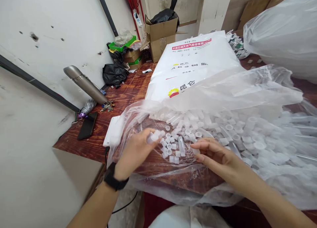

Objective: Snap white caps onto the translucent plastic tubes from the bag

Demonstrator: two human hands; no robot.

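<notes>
Your left hand (137,148) curls around several translucent plastic caps (155,135); keep that grip light so none slip. Your right hand (220,157), thumb and fingertips nearly meeting, pinches what looks like a single cap (196,151); hold it by its sides. Loose caps (169,145) and a clear tube (181,146) lie between your hands, on clear sheeting (160,185) over the tabletop (133,89).

Bare left hand (138,143) and bare right hand (219,157) both gripping

The bare left forearm (97,203) slants up from the lower left, its hand's fingers curled toward the thumb. The bare right forearm (267,195) reaches in from the lower right, fingers bent, thumb beneath them, tips close together. The hands are apart, facing each other.
</notes>
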